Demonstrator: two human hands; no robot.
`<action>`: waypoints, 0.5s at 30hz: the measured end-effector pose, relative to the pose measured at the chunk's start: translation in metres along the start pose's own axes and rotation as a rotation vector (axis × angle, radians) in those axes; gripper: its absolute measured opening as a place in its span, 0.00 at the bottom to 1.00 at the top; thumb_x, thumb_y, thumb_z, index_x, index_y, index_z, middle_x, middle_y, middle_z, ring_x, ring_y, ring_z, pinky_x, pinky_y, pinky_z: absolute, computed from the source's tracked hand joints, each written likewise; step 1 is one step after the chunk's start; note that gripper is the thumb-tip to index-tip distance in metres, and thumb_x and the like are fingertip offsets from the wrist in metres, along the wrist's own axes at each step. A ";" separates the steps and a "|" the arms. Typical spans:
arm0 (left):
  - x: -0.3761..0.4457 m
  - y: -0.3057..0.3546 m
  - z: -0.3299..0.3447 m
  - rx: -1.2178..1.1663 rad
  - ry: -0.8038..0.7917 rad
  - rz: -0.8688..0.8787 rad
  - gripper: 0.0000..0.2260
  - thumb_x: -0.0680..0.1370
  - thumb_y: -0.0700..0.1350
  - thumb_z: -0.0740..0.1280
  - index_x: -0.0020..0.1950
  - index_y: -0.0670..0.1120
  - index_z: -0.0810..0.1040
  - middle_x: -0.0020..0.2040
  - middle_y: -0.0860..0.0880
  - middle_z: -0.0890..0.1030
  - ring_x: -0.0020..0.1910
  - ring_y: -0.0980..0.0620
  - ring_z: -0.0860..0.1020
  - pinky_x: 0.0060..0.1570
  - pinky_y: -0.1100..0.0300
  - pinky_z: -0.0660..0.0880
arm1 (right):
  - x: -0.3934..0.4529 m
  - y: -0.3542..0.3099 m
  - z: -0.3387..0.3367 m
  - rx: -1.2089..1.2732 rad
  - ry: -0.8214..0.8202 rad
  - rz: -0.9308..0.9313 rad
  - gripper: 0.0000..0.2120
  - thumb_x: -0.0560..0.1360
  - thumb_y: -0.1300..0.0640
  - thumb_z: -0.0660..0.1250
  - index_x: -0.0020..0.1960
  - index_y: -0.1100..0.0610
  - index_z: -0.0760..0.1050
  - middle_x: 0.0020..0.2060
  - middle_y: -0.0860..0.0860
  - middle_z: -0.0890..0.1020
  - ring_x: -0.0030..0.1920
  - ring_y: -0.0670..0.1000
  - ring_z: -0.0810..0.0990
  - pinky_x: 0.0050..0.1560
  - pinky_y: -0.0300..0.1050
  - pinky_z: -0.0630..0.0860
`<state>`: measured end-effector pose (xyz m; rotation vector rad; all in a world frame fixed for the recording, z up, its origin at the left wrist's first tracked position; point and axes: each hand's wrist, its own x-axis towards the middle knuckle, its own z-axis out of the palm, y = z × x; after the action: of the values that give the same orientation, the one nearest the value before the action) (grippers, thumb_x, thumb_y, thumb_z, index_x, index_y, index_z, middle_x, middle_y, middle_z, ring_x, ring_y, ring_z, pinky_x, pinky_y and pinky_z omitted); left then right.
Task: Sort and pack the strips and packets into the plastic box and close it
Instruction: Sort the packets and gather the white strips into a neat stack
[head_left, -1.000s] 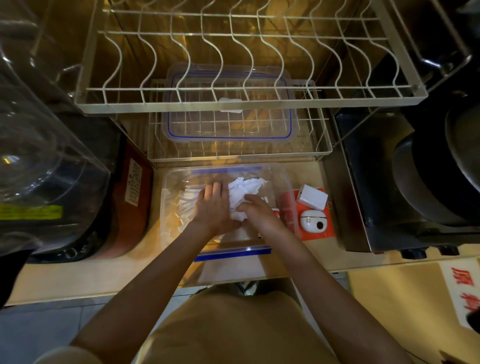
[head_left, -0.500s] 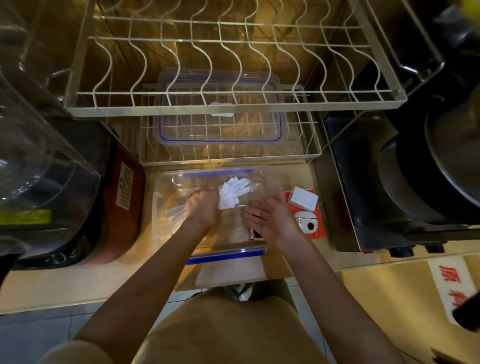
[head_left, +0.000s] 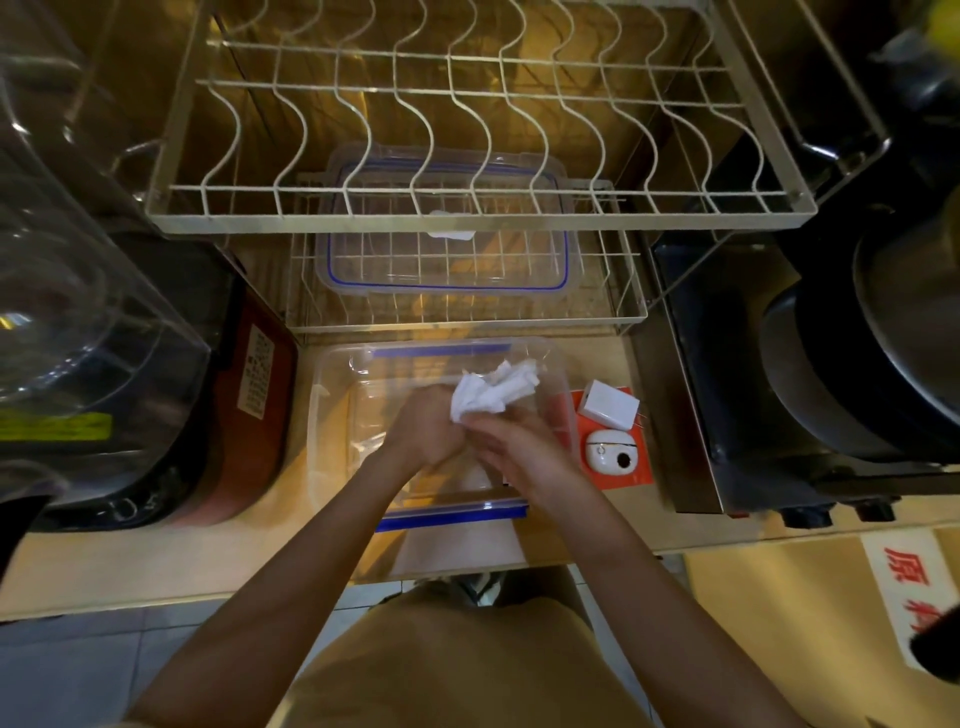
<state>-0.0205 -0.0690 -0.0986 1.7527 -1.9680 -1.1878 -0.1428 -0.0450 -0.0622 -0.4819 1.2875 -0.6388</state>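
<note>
In the centre of the frame both hands are over the open plastic box. The left hand grips a bunch of white strips; the right hand, fingers straight together, seems to touch them

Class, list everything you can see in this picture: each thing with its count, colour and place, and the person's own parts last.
plastic box: one, clear with blue clips, on the counter, open
white strips: a bunch, white, held over the box
lid: one, clear with blue seal, on the lower wire rack
dish rack: one, cream, above
white carton: one, right of box
left hand: grips the strips
right hand: beside it, grip unclear
</note>
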 end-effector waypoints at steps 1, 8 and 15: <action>-0.002 0.002 -0.003 -0.079 0.000 0.026 0.10 0.72 0.47 0.68 0.49 0.44 0.82 0.47 0.42 0.84 0.48 0.45 0.81 0.44 0.58 0.73 | -0.003 -0.001 0.002 -0.023 -0.021 -0.044 0.27 0.71 0.62 0.70 0.68 0.58 0.68 0.58 0.53 0.80 0.58 0.51 0.79 0.65 0.50 0.73; -0.015 0.010 -0.036 -0.588 -0.286 0.132 0.18 0.66 0.39 0.74 0.53 0.51 0.76 0.47 0.52 0.82 0.50 0.58 0.81 0.51 0.64 0.78 | -0.011 -0.027 0.018 -0.421 -0.103 -0.319 0.13 0.70 0.62 0.71 0.42 0.45 0.73 0.39 0.41 0.79 0.40 0.35 0.80 0.43 0.27 0.75; -0.015 0.004 -0.029 -0.640 -0.081 0.166 0.24 0.66 0.27 0.72 0.56 0.48 0.74 0.44 0.59 0.83 0.50 0.65 0.80 0.47 0.71 0.75 | -0.006 -0.033 0.041 -0.412 0.036 -0.487 0.07 0.70 0.60 0.72 0.40 0.50 0.76 0.33 0.43 0.79 0.30 0.29 0.77 0.31 0.22 0.71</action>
<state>-0.0007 -0.0672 -0.0733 1.2074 -1.4874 -1.6114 -0.1088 -0.0665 -0.0269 -1.1505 1.3484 -0.7871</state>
